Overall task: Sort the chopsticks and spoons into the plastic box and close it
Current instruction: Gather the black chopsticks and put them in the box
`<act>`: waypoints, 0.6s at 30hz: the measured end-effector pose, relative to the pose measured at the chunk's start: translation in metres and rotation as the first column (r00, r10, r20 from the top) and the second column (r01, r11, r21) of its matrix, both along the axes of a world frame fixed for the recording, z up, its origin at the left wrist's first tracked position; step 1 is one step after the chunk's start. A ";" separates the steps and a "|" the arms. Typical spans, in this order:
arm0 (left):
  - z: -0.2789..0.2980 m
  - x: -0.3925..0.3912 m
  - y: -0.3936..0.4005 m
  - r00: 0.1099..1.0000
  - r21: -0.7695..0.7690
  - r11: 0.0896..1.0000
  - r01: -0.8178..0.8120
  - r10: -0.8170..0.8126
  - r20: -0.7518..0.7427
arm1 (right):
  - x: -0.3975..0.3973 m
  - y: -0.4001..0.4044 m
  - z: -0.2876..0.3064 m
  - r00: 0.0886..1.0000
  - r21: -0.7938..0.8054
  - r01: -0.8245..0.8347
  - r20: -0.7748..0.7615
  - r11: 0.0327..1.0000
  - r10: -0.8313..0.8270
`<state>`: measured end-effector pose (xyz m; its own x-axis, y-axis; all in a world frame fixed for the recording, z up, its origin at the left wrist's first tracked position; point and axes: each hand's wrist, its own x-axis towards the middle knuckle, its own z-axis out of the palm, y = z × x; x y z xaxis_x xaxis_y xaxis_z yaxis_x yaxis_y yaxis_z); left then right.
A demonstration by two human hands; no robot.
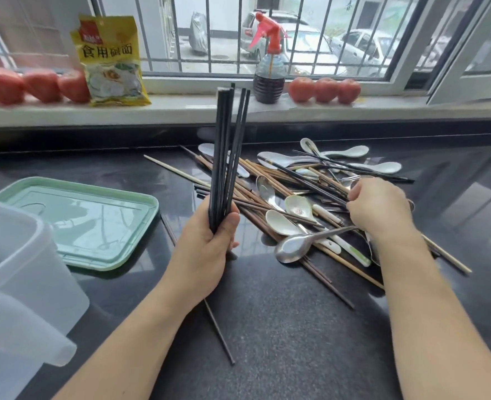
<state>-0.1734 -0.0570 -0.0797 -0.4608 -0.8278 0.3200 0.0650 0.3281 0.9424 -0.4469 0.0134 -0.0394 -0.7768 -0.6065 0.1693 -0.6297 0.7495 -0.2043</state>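
The fingers [227, 226] of the left hand [206, 252] were curled tight round a bundle of black chopsticks [227, 157], held upright above the dark worktop [281, 327]. The right hand [380, 209] reached into the pile of chopsticks and spoons [296, 197], its fingers bent and pinching one black chopstick [305, 181] that lay across the heap. A steel spoon [293, 248] lay at the pile's near edge. The clear plastic box [16, 284] stood open at the left, its green lid [82, 220] flat on the worktop just beside it. A spray bottle [269, 67], tomatoes [325, 89] and a yellow packet [110, 59] sat on the windowsill.
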 end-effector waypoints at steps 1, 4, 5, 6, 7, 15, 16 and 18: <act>0.001 -0.001 0.001 1.000 0.005 1.000 0.005 -0.005 -0.005 | -0.002 -0.002 -0.004 1.000 0.025 -0.006 -0.018 1.000 0.006; 0.004 -0.001 0.004 0.997 0.057 0.998 -0.019 0.023 -0.069 | -0.003 -0.008 -0.013 0.999 0.050 -0.015 -0.048 0.999 0.017; 0.004 0.000 0.004 0.995 0.101 0.995 -0.020 0.030 -0.099 | -0.003 -0.009 -0.014 0.998 0.055 -0.013 -0.055 0.998 0.016; 0.004 0.000 0.003 0.992 0.139 0.990 -0.019 0.036 -0.123 | -0.003 -0.010 -0.015 0.998 0.061 -0.010 -0.063 0.998 0.013; 0.004 0.000 0.003 0.990 0.169 0.986 -0.015 0.039 -0.138 | -0.003 -0.011 -0.015 0.997 0.067 -0.005 -0.070 0.998 0.010; 0.005 0.002 0.002 0.990 0.220 0.975 -0.014 0.044 -0.133 | -0.002 -0.007 -0.010 1.000 0.153 0.006 -0.020 0.988 -0.003; 0.006 0.002 0.002 0.991 0.222 0.975 -0.012 0.042 -0.129 | 0.001 -0.005 -0.005 1.000 0.156 0.011 -0.014 0.988 -0.008; 0.005 0.003 0.001 0.991 0.232 0.973 -0.004 0.035 -0.128 | 0.012 0.002 0.010 1.000 0.104 -0.001 -0.028 0.995 0.004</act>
